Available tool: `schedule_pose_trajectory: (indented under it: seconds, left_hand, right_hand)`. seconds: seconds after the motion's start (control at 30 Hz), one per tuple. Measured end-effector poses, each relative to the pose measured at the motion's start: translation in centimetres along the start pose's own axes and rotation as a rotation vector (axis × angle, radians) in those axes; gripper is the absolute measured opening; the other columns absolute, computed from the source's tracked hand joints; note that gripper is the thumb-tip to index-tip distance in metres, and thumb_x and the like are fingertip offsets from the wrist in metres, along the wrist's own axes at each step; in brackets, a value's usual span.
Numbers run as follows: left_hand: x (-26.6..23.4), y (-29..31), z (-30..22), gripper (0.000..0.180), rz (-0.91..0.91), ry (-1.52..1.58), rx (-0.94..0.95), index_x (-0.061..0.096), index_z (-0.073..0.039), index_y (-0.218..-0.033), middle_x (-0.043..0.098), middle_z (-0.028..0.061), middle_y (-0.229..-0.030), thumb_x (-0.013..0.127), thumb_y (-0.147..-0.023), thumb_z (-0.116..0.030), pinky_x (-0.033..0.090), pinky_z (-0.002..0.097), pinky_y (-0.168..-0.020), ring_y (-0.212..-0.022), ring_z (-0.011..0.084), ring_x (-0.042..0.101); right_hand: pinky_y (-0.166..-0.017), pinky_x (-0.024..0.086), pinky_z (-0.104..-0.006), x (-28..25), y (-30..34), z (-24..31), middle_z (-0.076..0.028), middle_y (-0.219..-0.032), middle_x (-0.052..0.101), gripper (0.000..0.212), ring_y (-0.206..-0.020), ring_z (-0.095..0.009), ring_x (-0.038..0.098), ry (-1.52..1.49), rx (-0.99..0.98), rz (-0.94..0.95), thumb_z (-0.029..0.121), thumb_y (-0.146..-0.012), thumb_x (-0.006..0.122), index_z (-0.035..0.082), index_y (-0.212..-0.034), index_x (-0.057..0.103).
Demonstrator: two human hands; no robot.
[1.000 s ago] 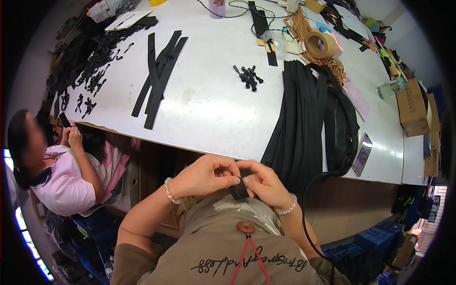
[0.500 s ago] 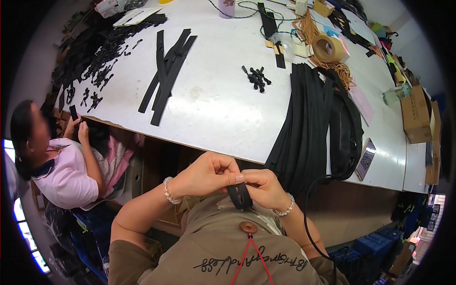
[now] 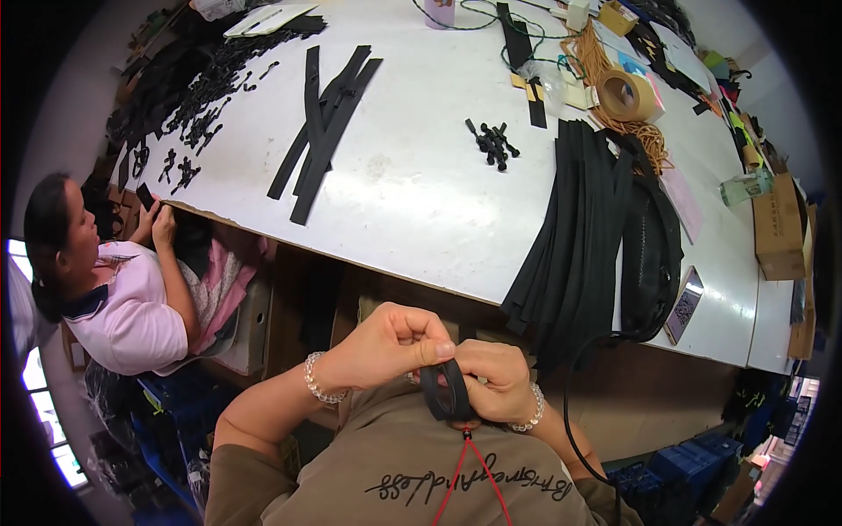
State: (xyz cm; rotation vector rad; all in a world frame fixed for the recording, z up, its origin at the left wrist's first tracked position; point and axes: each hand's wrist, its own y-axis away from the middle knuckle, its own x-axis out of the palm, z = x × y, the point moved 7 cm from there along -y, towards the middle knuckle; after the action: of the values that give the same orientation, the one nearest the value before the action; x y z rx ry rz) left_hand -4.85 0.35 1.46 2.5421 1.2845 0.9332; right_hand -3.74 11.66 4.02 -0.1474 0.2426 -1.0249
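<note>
since i checked the feed half a second ago, the black strip (image 3: 430,396) has opened out into a proper ring, so from my end i can now see right through the middle. it hangs just below the fingertips of the left hand (image 3: 386,348), whose thumb and index are pinching it at the top. the right hand (image 3: 500,379) is on the other side of the ring, fingers curled in close, but some tips are tucked out of sight so i can't tell whether they're really gripping. a second ago it looked more like a short folded bundle, so i'd read this as the strip being handled as a loop, ends probably meeting under that pinch. can't confirm a join from here.

behind the ring, nearer me than the fingers, is the olive-brown shirt (image 3: 351,451). ahead of the fingers is the white table (image 3: 421,241), with a heap of long black strips (image 3: 574,223) ahead and to the right, a small pile of black bits (image 3: 495,145) farther ahead, and some crossed strips (image 3: 324,131) ahead-left. well off left of the fingers a co-worker (image 3: 132,307) holds a dark flat piece (image 3: 146,195).
</note>
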Motion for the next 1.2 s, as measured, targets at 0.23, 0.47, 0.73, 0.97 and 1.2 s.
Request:
schedule_pose_trajectory:
  seconds: [0.23, 0.47, 0.73, 0.97, 1.2]
  left_hand:
    - [-0.7, -0.7, 0.0, 0.015, -0.082, -0.054, 0.092, 0.056, -0.002, -0.079, 0.057, -0.0014, -0.074, 0.058, -0.088, -0.014, 0.041, 0.0168, -0.058, -0.065, 0.0015, 0.048]
    - [-0.1, -0.3, 0.1, 0.016, -0.02, -0.03, 0.094, 0.056, -0.002, -0.079, 0.059, -0.0024, -0.071, 0.056, -0.09, -0.014, 0.041, 0.0165, -0.056, -0.063, 0.001, 0.049]
    - [-1.1, -1.1, 0.2, 0.009, -0.101, 0.0, 0.144, 0.059, -0.001, -0.086, 0.06, 0.0003, -0.078, 0.064, -0.082, -0.007, 0.045, 0.0165, -0.062, -0.069, 0.0028, 0.054]
    - [-2.8, -1.2, 2.0, 0.017, -0.292, -0.115, 0.129, 0.059, 0.001, -0.087, 0.062, 0.0042, -0.082, 0.068, -0.073, 0.006, 0.05, 0.0198, -0.069, -0.075, 0.0067, 0.059]
    - [-3.7, -3.5, 4.3, 0.009, -0.331, -0.336, 0.036, 0.062, 0.001, -0.085, 0.062, 0.0033, -0.08, 0.065, -0.077, 0.003, 0.047, 0.0182, -0.066, -0.07, 0.0048, 0.056]
  right_hand:
    - [-0.057, 0.042, -0.0249, 0.2, 0.7, -2.0, -0.008, -0.071, 0.056, 0.009, -0.062, -0.017, 0.055, -0.155, 0.308, -0.077, 0.004, -0.081, 0.055, -0.001, -0.086, 0.06]
    - [-0.056, 0.044, -0.0252, 0.3, 0.7, -1.2, -0.008, -0.074, 0.062, 0.007, -0.063, -0.016, 0.058, -0.07, 0.216, -0.014, 0.003, -0.079, 0.057, 0.0, -0.082, 0.063]
    - [-0.058, 0.047, -0.0298, -0.7, 0.6, -1.3, -0.012, -0.074, 0.059, 0.014, -0.063, -0.026, 0.059, 0.143, 0.064, -0.245, -0.004, -0.074, 0.056, 0.0, -0.087, 0.062]
    - [-0.06, 0.045, -0.0193, -2.7, 2.3, -4.3, -0.002, -0.078, 0.06, 0.018, -0.067, -0.008, 0.057, -0.044, 0.29, -0.486, 0.003, -0.085, 0.057, -0.004, -0.101, 0.057]
    - [-0.044, 0.036, -0.0156, -0.4, 5.0, -10.8, 0.003, -0.064, 0.052, 0.01, -0.049, -0.003, 0.043, -0.663, 0.778, -0.42, 0.004, -0.083, 0.061, 0.0, -0.091, 0.057]
